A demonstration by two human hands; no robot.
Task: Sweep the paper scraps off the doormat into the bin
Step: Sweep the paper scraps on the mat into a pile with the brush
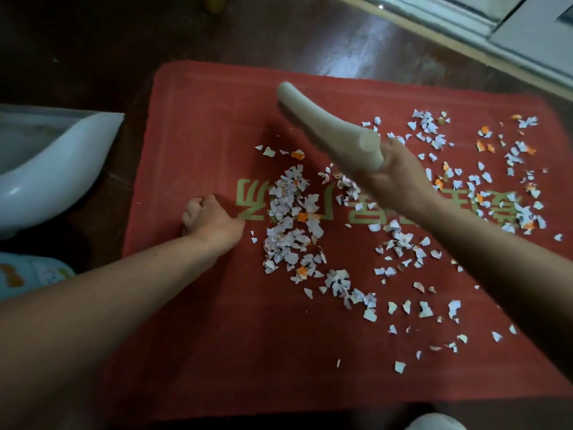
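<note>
Dark wooden floor (93, 51) carries a red doormat (217, 336) with pale green lettering across its middle. White and orange paper scraps (291, 221) lie all over the right half of the doormat. The thickest heap sits near the centre, over the lettering, and looser pieces spread to the right edge and down towards the near right corner. The left part of the doormat is bare of scraps.

The left hand (204, 217) rests on the doormat just left of the heap with its fingers curled into a fist; nothing shows in it. The right hand (393, 172) is raised above the scraps and grips the thick end of a cream-coloured tool (316, 119). The tool is blurred, and its narrow end points towards the far edge.

A white bin (62, 156) sits on the floor just off the doormat's left edge, apart from both hands. A pale door sill (465, 23) runs beyond the far right corner.
</note>
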